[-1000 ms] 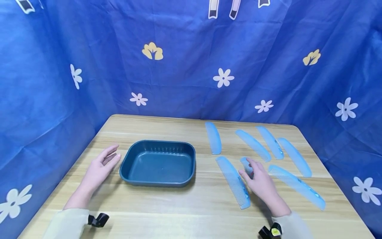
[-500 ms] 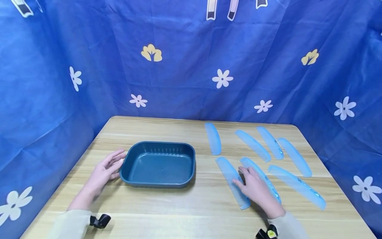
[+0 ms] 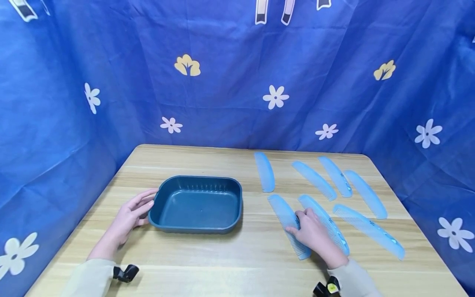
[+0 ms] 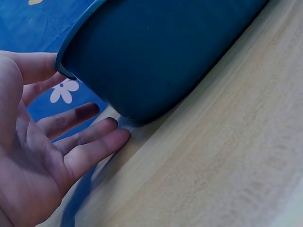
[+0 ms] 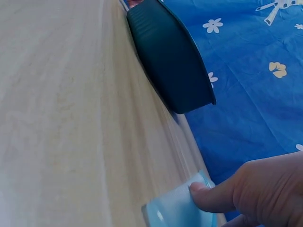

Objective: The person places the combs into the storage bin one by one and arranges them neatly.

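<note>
A pale blue translucent comb [image 3: 283, 212] lies on the table at the near left of the comb group. My right hand [image 3: 313, 233] is over its middle and pinches it across its width. In the right wrist view the thumb presses on the comb [image 5: 182, 208]; the other fingertips are mostly hidden. At the left, my left hand [image 3: 130, 216] touches the left rim of a dark teal tray [image 3: 196, 227], its fingers loosely extended. Thumb and forefinger meet the rim in the left wrist view, while the lower fingers [image 4: 102, 146] spread beside the tray's wall.
Several more blue combs lie spread on the right: one [image 3: 326, 222] beside my right hand, one [image 3: 371, 231] farther right, one [image 3: 265, 173] near the back. A wooden table [image 3: 222, 264] bears everything. Blue flowered cloth [image 3: 230, 103] hangs behind and at both sides.
My right hand has moved left from the neighbouring comb onto the near left one and closed its fingers on it. My left hand has come right to the tray's rim.
</note>
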Demonstrator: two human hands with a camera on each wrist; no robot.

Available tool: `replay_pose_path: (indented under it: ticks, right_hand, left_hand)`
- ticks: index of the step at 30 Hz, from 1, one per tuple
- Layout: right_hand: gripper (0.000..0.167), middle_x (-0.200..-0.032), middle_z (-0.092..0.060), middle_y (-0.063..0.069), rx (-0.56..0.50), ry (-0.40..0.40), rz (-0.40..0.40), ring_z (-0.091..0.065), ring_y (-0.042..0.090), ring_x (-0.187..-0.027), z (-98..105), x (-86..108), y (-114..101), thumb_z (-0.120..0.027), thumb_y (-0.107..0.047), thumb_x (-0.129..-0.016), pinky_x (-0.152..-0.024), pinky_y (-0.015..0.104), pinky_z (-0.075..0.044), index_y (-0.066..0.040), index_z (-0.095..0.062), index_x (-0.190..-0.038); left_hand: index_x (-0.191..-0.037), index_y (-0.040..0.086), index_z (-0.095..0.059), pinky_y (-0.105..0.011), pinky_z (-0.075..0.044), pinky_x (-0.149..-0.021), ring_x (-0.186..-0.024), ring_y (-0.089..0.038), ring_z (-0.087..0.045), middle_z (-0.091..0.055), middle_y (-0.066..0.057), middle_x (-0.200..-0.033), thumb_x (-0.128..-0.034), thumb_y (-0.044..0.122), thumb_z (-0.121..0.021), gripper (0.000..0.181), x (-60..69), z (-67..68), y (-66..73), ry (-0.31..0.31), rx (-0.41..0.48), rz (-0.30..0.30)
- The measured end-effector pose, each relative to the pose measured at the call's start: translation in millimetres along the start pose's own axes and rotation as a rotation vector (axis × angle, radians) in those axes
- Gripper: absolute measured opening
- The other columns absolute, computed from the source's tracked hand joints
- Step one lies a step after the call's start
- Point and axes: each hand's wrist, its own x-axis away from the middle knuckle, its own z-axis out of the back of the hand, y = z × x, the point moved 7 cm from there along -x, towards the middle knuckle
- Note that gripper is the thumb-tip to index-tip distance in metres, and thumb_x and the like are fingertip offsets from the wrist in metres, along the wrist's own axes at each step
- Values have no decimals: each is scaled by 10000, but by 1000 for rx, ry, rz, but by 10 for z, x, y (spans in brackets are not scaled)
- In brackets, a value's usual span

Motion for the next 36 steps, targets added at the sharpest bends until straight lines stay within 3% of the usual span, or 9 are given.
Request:
replay_pose_path:
  ticks: [7,17,27,36]
  right_hand:
    - [569,-954,-494,146,-74,-31,-53,-506,261,-801,21,-43,-25,-777,-286,-754,-699,419,-468,57,-565,-1156]
    - [428,-904,-504,117,-224,-89,-111,-521,248,-785,-1,-92,-22,-784,-154,-744,-646,394,-485,20,-510,-1023]
    - [421,-917,-541,126,-306,-59,-91,-556,262,-796,66,-113,13,-770,-56,-728,-645,419,-499,19,-517,-1056]
    - [367,-773,-521,68,-474,-72,-84,-494,191,-677,72,-113,113,-718,33,-762,-575,323,-436,-4,-556,-1089]
  left_hand:
    - [-1416,122,-389,-317,-535,-714,-1014,-25,-571,-522,139,-1177,-956,192,-537,489,-13,12,-56,2,-6,29]
    - [-1410,137,-408,-339,-537,-702,-1017,31,-532,-459,129,-1216,-958,236,-533,479,-18,24,-132,50,-28,14]
    - [-1407,113,-405,-305,-543,-640,-1009,-20,-563,-487,159,-1211,-975,194,-497,449,-14,3,-135,42,14,-61]
    - [-1411,82,-389,-304,-544,-639,-1022,-50,-569,-472,111,-1231,-985,129,-459,434,25,-47,-62,24,39,-123]
